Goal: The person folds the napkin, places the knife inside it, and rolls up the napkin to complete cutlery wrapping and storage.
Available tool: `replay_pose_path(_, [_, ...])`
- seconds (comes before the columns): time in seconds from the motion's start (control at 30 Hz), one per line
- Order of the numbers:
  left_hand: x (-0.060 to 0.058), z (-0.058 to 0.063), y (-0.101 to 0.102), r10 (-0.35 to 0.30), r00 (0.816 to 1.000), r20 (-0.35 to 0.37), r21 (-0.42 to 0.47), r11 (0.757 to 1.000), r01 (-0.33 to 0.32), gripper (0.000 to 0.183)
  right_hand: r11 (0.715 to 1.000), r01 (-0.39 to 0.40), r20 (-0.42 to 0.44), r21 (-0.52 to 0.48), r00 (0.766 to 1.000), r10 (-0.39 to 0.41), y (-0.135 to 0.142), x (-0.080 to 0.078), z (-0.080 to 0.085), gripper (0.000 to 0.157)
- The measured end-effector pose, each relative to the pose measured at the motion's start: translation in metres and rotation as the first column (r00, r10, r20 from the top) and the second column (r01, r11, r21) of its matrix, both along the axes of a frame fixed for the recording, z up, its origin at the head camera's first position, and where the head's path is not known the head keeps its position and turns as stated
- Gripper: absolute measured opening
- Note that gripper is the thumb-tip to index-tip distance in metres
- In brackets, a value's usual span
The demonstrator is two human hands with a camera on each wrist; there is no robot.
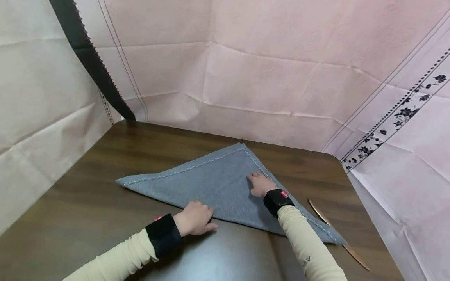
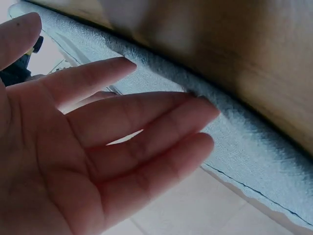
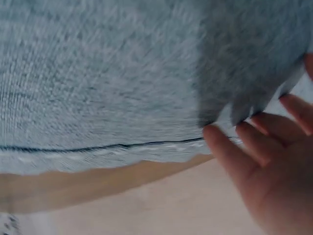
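Note:
A blue-grey cloth, folded into a triangle with pale stitching along two sides, lies on the wooden table. At its long folded edge is my left hand, its fingertips right at the fold. In the left wrist view, the fingers of that hand are fairly straight, with the thumb held apart. My right hand is over the right part of the cloth, near the stitched side. The right wrist view shows its fingertips against the cloth by the seam, the fingers spread and holding nothing.
A thin curved brown strip lies on the table's right side, partly under the cloth's right corner. Pale creased sheeting hangs behind the table and at both sides. A black band runs down to the back left corner.

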State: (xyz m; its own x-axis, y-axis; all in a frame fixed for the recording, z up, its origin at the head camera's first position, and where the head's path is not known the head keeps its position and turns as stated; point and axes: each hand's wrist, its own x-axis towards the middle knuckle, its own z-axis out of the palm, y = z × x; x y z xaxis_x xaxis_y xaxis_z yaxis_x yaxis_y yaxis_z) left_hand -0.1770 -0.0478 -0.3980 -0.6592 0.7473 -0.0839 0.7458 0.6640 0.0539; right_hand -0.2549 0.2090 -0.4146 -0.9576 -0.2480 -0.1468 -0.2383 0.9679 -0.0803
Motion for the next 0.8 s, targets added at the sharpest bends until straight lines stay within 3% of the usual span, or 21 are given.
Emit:
replay_pose_path(0.13, [-0.013,0.003,-0.001,-0.063,0.994,0.093,0.149,0.988,0.048,0.028,0.997,-0.078,-0.132,0.010,0.988,0.079,-0.010,0.029,0.005,0.024])
replay_pose_path(0.23, [-0.023,0.002,0.000,-0.083,0.991,0.103,0.164,0.984,0.065,0.021,0.969,-0.180,-0.062,-0.170,0.983,0.171,-0.021,0.054,0.010,0.003])
replay_pose_path(0.33, [-0.029,-0.004,0.002,-0.087,0.990,0.107,0.124,0.990,0.074,0.014,0.912,-0.260,0.031,-0.316,0.958,0.284,-0.023,0.071,0.007,0.017])
replay_pose_path(0.4, [-0.034,-0.010,0.001,-0.079,0.991,0.111,0.104,0.992,0.068,0.014,0.894,-0.285,0.053,-0.345,0.945,0.322,-0.017,0.079,0.003,0.021])
replay_pose_path(0.57, [-0.048,-0.018,-0.025,-0.010,0.993,0.119,0.103,0.995,-0.002,0.016,0.910,-0.262,0.012,-0.322,0.960,0.281,0.021,0.098,-0.002,0.023])
replay_pose_path(0.8, [-0.070,-0.012,-0.093,0.127,0.978,0.163,0.110,0.983,-0.146,0.019,0.935,-0.132,0.026,-0.330,0.988,0.149,0.081,0.128,0.001,0.026])
